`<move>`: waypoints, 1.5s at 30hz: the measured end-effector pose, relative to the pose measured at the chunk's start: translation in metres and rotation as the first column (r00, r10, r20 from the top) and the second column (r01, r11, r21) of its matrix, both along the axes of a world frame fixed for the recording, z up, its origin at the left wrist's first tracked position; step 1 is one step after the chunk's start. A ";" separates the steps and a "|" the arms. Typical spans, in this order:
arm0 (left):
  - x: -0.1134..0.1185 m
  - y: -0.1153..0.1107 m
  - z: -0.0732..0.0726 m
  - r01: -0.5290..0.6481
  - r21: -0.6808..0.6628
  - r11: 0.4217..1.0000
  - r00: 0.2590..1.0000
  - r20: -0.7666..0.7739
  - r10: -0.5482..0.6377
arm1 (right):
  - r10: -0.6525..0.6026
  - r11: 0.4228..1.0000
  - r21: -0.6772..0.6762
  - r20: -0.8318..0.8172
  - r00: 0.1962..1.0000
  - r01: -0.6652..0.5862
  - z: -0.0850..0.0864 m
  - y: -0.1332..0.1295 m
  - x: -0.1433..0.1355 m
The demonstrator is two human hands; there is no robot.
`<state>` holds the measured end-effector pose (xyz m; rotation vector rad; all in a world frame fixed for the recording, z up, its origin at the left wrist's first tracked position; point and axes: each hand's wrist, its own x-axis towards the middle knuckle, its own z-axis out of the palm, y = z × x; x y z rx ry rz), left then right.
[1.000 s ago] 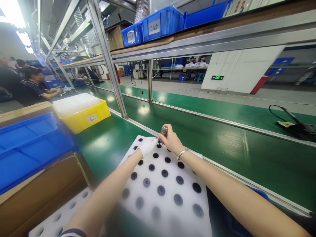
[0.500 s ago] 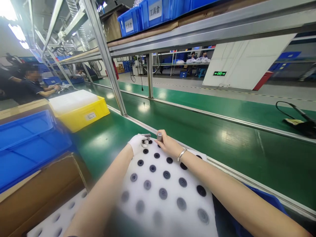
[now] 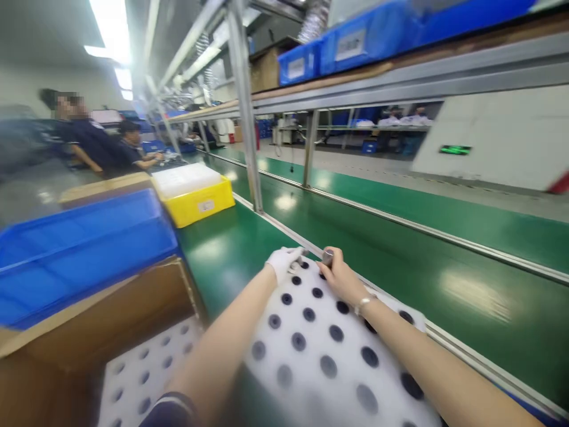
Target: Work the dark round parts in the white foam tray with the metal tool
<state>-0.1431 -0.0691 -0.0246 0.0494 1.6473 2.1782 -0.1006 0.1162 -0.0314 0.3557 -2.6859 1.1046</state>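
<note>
A white foam tray [image 3: 311, 347] with rows of dark round pieces set in its holes lies in front of me, tilted and partly blurred. My right hand [image 3: 342, 276], bare and with a silver bangle at the wrist, is closed around a short metal cylinder [image 3: 328, 257] above the tray's far edge. At the tray's far left corner is my left hand [image 3: 284, 264] in a white glove. Its fingers are curled together beside the end holes, with greyish tips; what they grip is too small and blurred to name.
An open cardboard box [image 3: 146, 302] at left holds another foam sheet [image 3: 155, 362] with holes. Behind it stand a blue bin [image 3: 89, 237] and a yellow bin [image 3: 200, 201]. A metal post [image 3: 249, 118] rises from the green bench [image 3: 222, 243]. Co-workers [image 3: 98, 142] are at far left.
My view has swung left, so the tray and both hands appear further right. The right hand keeps the metal cylinder, and the left hand stays at the tray's corner.
</note>
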 end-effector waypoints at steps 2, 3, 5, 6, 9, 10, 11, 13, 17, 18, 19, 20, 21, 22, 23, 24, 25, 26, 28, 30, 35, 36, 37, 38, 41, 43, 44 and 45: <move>0.001 0.001 0.002 -0.004 -0.048 0.999 1.000 -0.016 0.003 | -0.076 0.997 0.012 -0.016 0.997 0.076 0.002 0.000 -0.001; 0.000 0.001 0.002 -0.004 -0.066 0.998 1.000 -0.021 0.003 | -0.110 0.994 -0.021 -0.051 0.993 0.110 0.005 -0.001 -0.003; -0.005 0.000 0.000 0.009 -0.080 0.997 1.000 -0.019 -0.010 | -0.161 0.977 -0.164 -0.130 0.978 0.139 0.017 -0.004 -0.007; -0.007 0.000 -0.002 0.024 -0.086 0.996 1.000 -0.014 -0.026 | -0.179 0.961 -0.241 -0.161 0.971 0.137 0.025 -0.006 -0.009; -0.009 -0.001 -0.002 0.079 -0.154 0.985 0.996 -0.035 -0.085 | -0.171 0.911 -0.400 -0.151 0.974 0.098 0.051 -0.016 -0.010; -0.009 -0.001 -0.001 0.093 -0.201 0.975 0.992 -0.061 -0.107 | -0.148 0.897 -0.435 -0.127 0.981 0.079 0.057 -0.020 -0.011; -0.007 -0.001 0.001 0.103 -0.262 0.960 0.987 -0.096 -0.132 | -0.121 0.881 -0.470 -0.104 0.987 0.058 0.060 -0.023 -0.012; -0.003 0.001 0.005 0.097 -0.426 0.900 0.962 -0.194 -0.195 | -0.073 0.843 -0.538 -0.084 0.994 0.016 0.059 -0.026 -0.015; 0.001 0.007 0.010 -0.174 -0.746 0.643 0.810 -0.480 -0.338 | -0.045 0.824 -0.566 -0.109 0.993 -0.025 0.042 -0.027 -0.017; 0.000 0.009 0.009 -0.240 -0.775 0.585 0.759 -0.525 -0.385 | -0.049 0.841 -0.541 -0.119 0.992 -0.023 0.038 -0.026 -0.017; -0.002 0.011 0.006 -0.276 -0.792 0.544 0.723 -0.544 -0.426 | -0.041 0.856 -0.516 -0.127 0.991 -0.031 0.036 -0.025 -0.016; -0.004 0.013 0.004 -0.288 -0.804 0.520 0.702 -0.547 -0.456 | -0.023 0.870 -0.491 -0.133 0.991 -0.046 0.035 -0.025 -0.015; -0.005 0.015 0.001 -0.293 -0.811 0.507 0.690 -0.546 -0.475 | -0.008 0.880 -0.471 -0.140 0.990 -0.060 0.034 -0.024 -0.014; -0.006 0.016 -0.002 -0.289 -0.815 0.502 0.684 -0.543 -0.487 | 0.007 0.889 -0.453 -0.148 0.989 -0.074 0.035 -0.024 -0.013; -0.007 0.018 -0.004 -0.283 -0.816 0.504 0.681 -0.541 -0.494 | 0.018 0.897 -0.434 -0.157 0.987 -0.086 0.035 -0.024 -0.011; -0.006 0.020 -0.006 -0.277 -0.815 0.509 0.677 -0.541 -0.499 | 0.025 0.905 -0.415 -0.167 0.986 -0.093 0.036 -0.024 -0.010; -0.005 0.021 -0.006 -0.268 -0.814 0.516 0.674 -0.541 -0.503 | 0.031 0.914 -0.395 -0.174 0.984 -0.098 0.037 -0.024 -0.008; -0.004 0.022 -0.006 -0.258 -0.810 0.526 0.670 -0.542 -0.507 | 0.038 0.921 -0.374 -0.179 0.983 -0.104 0.036 -0.024 -0.007; -0.001 0.024 -0.004 -0.236 -0.800 0.552 0.667 -0.546 -0.507 | 0.060 0.934 -0.337 -0.179 0.982 -0.118 0.035 -0.024 -0.006; 0.002 0.026 -0.001 -0.219 -0.782 0.584 0.668 -0.556 -0.494 | 0.072 0.948 -0.295 -0.172 0.983 -0.121 0.033 -0.023 -0.006; 0.000 0.026 0.004 -0.214 -0.729 0.650 0.677 -0.590 -0.439 | 0.100 0.986 -0.121 -0.146 0.984 -0.118 0.031 -0.023 -0.008; -0.002 0.025 0.004 -0.217 -0.722 0.657 0.680 -0.594 -0.429 | 0.105 0.988 -0.101 -0.143 0.984 -0.120 0.031 -0.024 -0.009; -0.003 0.023 0.004 -0.221 -0.717 0.661 0.682 -0.598 -0.420 | 0.106 0.988 -0.096 -0.139 0.985 -0.120 0.030 -0.025 -0.012; -0.005 0.021 0.003 -0.229 -0.711 0.665 0.688 -0.601 -0.406 | 0.102 0.988 -0.104 -0.135 0.986 -0.116 0.030 -0.026 -0.015; -0.010 0.013 -0.001 -0.216 -0.693 0.688 0.738 -0.577 -0.350 | 0.071 0.985 -0.149 -0.113 0.991 -0.088 0.027 -0.031 -0.029; -0.013 0.008 -0.001 -0.180 -0.686 0.705 0.772 -0.542 -0.331 | 0.057 0.987 -0.143 -0.094 0.994 -0.070 0.025 -0.035 -0.039; -0.014 0.007 -0.001 -0.163 -0.685 0.710 0.783 -0.527 -0.329 | 0.055 0.989 -0.133 -0.087 0.995 -0.066 0.024 -0.036 -0.043; -0.015 0.006 0.000 -0.151 -0.686 0.712 0.789 -0.518 -0.331 | 0.056 0.990 -0.123 -0.082 0.995 -0.066 0.023 -0.038 -0.046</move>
